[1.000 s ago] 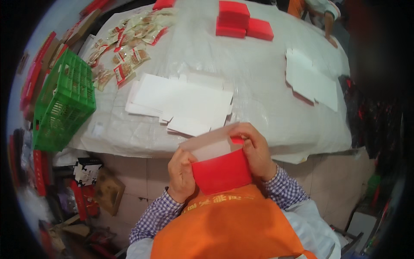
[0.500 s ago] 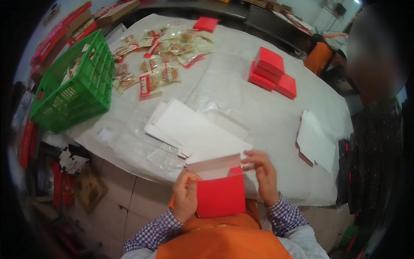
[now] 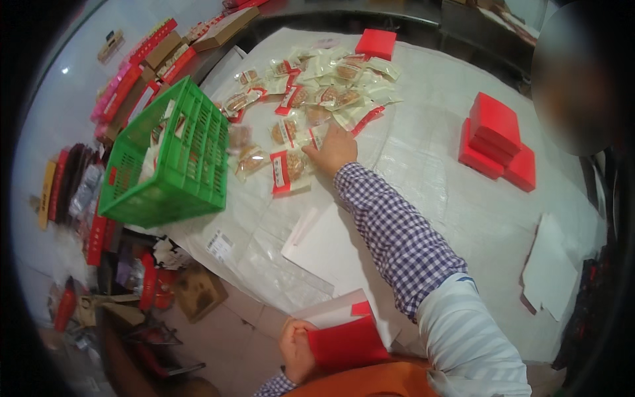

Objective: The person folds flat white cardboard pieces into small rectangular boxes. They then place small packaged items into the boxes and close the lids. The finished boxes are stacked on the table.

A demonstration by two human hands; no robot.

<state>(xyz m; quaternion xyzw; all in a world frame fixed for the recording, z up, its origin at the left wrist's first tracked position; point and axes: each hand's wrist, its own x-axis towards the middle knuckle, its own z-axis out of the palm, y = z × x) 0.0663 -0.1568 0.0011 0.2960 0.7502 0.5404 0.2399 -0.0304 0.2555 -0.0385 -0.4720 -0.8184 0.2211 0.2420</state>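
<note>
Low at the front, my left hand [image 3: 296,351] is closed around the left side of a red cardboard box [image 3: 347,343]. Its flap stands up, showing a pale inside. Across the table stretches my right arm, and my right hand [image 3: 336,153] is over a clear food packet [image 3: 317,134], thumb and fingers apart on either side of it. Part of that packet is hidden under the hand. Beside it lies a red-and-clear packet [image 3: 290,171] with a round, biscuit-like item inside. Several similar packets [image 3: 331,96] spread out beyond.
A green plastic crate [image 3: 169,192] stands on the left edge of the table. White unfolded card blanks [image 3: 324,248] lie under my right arm, and another blank [image 3: 549,268] is at the right. Red boxes [image 3: 496,126] are stacked at the right; one red box [image 3: 376,44] sits far back.
My right hand has left the red box and reached forward to the packets. My left hand still holds the box, which is lower in view. The view has shifted left.
</note>
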